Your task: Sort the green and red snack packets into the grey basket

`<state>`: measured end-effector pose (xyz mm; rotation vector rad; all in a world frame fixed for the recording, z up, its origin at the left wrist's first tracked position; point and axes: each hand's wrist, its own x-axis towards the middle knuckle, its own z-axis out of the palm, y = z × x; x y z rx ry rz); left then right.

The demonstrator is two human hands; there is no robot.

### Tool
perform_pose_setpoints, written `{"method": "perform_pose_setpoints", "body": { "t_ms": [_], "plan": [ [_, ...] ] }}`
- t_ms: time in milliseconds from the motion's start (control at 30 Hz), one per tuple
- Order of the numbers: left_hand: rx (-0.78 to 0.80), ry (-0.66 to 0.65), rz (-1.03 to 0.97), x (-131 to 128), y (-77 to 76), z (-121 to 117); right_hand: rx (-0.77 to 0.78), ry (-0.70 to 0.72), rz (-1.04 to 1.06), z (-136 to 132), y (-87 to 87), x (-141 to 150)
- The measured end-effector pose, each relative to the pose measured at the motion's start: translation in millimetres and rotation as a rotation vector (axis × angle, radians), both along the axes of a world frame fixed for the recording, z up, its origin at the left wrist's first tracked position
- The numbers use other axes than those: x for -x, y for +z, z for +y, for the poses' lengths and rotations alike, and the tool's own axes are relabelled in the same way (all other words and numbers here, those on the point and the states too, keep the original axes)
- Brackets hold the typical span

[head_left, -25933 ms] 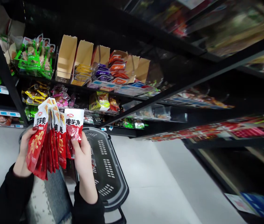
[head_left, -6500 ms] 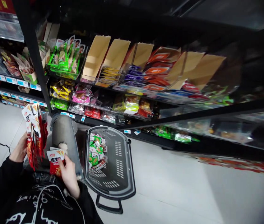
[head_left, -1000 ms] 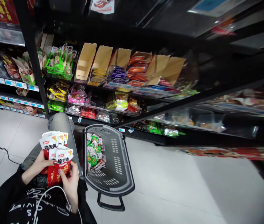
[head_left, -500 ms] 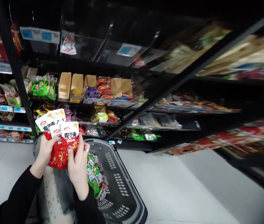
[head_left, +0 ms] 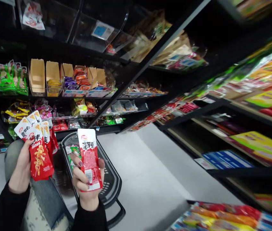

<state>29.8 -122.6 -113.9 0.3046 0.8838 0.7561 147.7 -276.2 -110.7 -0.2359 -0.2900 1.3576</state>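
Fanned out in my left hand (head_left: 21,166) are several red-and-white snack packets (head_left: 39,157), pinched near their left edge by the thumb. My right hand (head_left: 85,183) grips one separate snack packet (head_left: 89,160) upright, its back with a barcode turned toward me. That packet is held over a dark grey shopping basket (head_left: 116,179) on the floor. Green snack packets (head_left: 72,152) lie inside the basket, partly hidden behind my right hand and the packet.
Black shelves ahead carry cardboard boxes (head_left: 37,77), green bagged snacks (head_left: 9,78) and other small packets. More shelving with a yellow box (head_left: 262,147) runs along the right. A display of colourful packs (head_left: 219,218) stands at the lower right. My jeans-covered knee (head_left: 39,199) is beside the basket.
One packet has been separated from the bunch and moved right in my right hand. My left hand keeps the others. The view has turned to the right, showing more right-hand shelving.
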Motion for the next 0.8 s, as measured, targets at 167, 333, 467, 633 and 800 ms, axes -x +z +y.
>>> {"method": "perform_pose_setpoints", "body": {
  "t_ms": [167, 333, 467, 633, 800],
  "plan": [
    [-0.028, 0.007, -0.037, -1, 0.9, 0, 0.445, -0.521, -0.780, 8, 2.0, 6],
    [-0.058, 0.014, 0.001, -2, 2.7, -1, 0.909, -0.979, -1.583, 6, -5.3, -16],
    [-0.085, 0.011, 0.015, -3, 3.4, 0, 1.220, -0.896, -1.831, -14, -53.1, -57],
    [-0.044, 0.015, 0.043, -6, 3.5, 0, 1.599, -0.440, -1.627, -53, -150.5, -89],
    [-0.074, -0.009, 0.107, -9, 3.3, -2, 1.501, -0.519, -1.588, -31, -209.6, -88]
  ]
}}
